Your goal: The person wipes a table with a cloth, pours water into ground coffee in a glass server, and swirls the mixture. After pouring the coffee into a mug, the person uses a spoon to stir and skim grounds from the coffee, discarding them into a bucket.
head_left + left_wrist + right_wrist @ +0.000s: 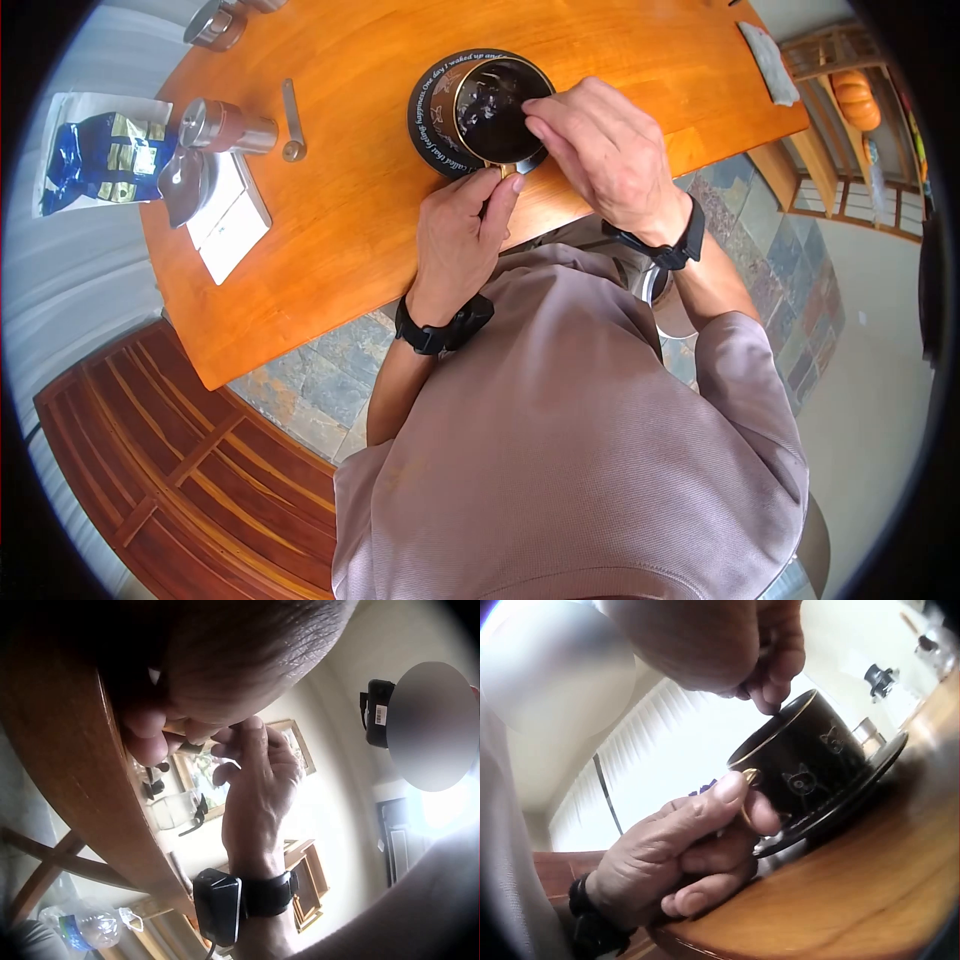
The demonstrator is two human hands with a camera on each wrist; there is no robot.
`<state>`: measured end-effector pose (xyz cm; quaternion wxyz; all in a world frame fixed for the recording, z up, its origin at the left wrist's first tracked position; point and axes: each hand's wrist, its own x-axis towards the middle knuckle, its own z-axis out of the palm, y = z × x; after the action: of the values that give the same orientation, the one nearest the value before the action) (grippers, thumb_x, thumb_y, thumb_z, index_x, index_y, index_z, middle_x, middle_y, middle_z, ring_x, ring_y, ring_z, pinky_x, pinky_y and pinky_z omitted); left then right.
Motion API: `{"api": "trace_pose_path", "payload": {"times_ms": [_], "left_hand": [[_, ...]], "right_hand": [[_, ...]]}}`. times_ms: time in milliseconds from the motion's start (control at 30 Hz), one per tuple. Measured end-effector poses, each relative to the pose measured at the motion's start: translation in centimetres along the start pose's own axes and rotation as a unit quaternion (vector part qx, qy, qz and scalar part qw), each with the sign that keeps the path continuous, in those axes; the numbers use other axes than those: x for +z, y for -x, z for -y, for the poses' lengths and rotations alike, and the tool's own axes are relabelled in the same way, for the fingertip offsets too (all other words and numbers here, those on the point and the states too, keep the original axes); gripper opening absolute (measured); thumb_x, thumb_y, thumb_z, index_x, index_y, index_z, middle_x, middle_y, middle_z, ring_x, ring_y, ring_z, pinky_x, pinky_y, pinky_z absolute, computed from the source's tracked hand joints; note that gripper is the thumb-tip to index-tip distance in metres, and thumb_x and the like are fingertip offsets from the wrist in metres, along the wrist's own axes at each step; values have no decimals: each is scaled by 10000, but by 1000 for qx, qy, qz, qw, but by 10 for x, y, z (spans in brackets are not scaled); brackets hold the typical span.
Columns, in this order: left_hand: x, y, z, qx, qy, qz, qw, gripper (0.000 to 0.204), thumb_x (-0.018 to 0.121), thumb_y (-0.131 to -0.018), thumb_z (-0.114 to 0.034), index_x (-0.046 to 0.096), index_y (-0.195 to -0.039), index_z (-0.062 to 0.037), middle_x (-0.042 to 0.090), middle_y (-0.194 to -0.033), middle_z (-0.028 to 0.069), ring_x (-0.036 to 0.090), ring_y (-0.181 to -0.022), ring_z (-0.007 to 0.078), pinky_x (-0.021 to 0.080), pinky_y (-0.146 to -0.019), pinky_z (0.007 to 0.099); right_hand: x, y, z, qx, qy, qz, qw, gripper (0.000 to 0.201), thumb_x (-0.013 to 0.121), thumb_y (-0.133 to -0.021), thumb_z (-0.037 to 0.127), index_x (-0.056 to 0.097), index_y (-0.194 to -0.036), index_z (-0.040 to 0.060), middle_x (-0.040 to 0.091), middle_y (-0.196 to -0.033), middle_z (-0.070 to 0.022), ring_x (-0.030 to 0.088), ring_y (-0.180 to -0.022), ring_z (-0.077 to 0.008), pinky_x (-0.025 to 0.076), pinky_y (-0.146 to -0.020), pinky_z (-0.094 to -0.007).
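A black cup with gold rim and cat drawings (497, 108) is being kept upright on a round black saucer (424, 118), which is being supported by the wooden table (320, 230). By the left hand (462, 238), the gold handle (508, 170) is being pinched between the thumb and the curled forefinger. The right hand (612, 160) is being held over the cup's rim, on the right side, with the thumb and fingertips being brought close together; whether something thin is being pinched there cannot be told. Inside the cup, light is being reflected by a dark surface. Well apart to the left, a long-handled scoop (291, 120), a metal cylinder with brown band (230, 128) and a blue shiny packet (112, 158) are also being supported by the table.
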<state>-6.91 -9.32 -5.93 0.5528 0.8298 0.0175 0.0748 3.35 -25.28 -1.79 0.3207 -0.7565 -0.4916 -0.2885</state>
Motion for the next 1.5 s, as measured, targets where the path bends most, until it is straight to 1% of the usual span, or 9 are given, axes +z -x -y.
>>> {"api": "trace_pose_path", "payload": {"times_ms": [233,567,867,933,1067,1167,1267,1333,1500], "left_hand": [[1,0,-1,-4,4,-3,1000,284,609,-973,-174,555,-760,5,539,-608,133,537,-510,279,394,-499,375],[1,-1,0,17,3,-4,1000,259,606,-970,-165,570,-773,0,546,-611,133,534,-518,292,398,-510,391],[1,0,5,29,-14,-9,999,274,605,-970,-161,541,-761,4,523,-613,146,505,-521,312,381,-511,398],[0,0,6,19,-24,5,1000,207,611,-982,-166,690,-924,17,536,-607,41,491,-512,80,384,-493,259],[1,0,7,33,-33,-2,999,214,606,-986,-171,690,-921,15,535,-597,39,492,-509,79,383,-491,263],[0,0,-1,22,-15,-6,1000,281,605,-971,-173,551,-752,-6,530,-600,132,522,-520,298,388,-506,390],[0,0,-2,9,-11,1,1000,289,598,-977,-183,556,-750,-10,528,-583,119,533,-505,277,395,-502,381],[0,0,4,27,-18,2,999,229,593,-993,-178,687,-902,10,526,-570,39,502,-496,84,386,-481,267],[-1,0,5,21,-17,4,1000,224,596,-993,-179,693,-911,5,525,-567,33,501,-496,79,384,-478,262]], "right_hand": [[-18,13,16,37,30,76,996,158,731,-788,44,632,-908,19,581,-765,-69,569,-691,-237,491,-559,-351],[6,-1,14,32,-116,-17,993,160,746,-776,8,652,-903,-19,606,-765,-104,587,-663,-270,490,-562,-352],[-14,-1,1,-13,39,56,998,197,729,-789,23,637,-960,-15,604,-779,-98,589,-689,-256,499,-575,-350],[-20,3,5,-3,31,71,997,170,723,-800,30,630,-937,-12,592,-765,-96,583,-683,-255,494,-570,-351],[-18,5,17,38,-34,78,996,111,696,-842,42,610,-891,-9,570,-743,-96,576,-667,-269,484,-561,-364],[-8,2,21,69,-84,47,993,83,674,-873,44,619,-897,-14,591,-758,-108,590,-673,-294,490,-575,-374],[2,-4,17,101,-156,8,983,66,665,-881,34,630,-902,-18,615,-778,-123,609,-694,-312,498,-596,-383],[5,-7,12,109,-156,-6,982,62,664,-881,32,635,-905,-18,623,-785,-128,616,-707,-312,502,-604,-384],[-2,-9,-2,27,-42,0,999,98,680,-862,43,639,-932,-12,617,-787,-111,602,-702,-296,501,-608,-377]]}}
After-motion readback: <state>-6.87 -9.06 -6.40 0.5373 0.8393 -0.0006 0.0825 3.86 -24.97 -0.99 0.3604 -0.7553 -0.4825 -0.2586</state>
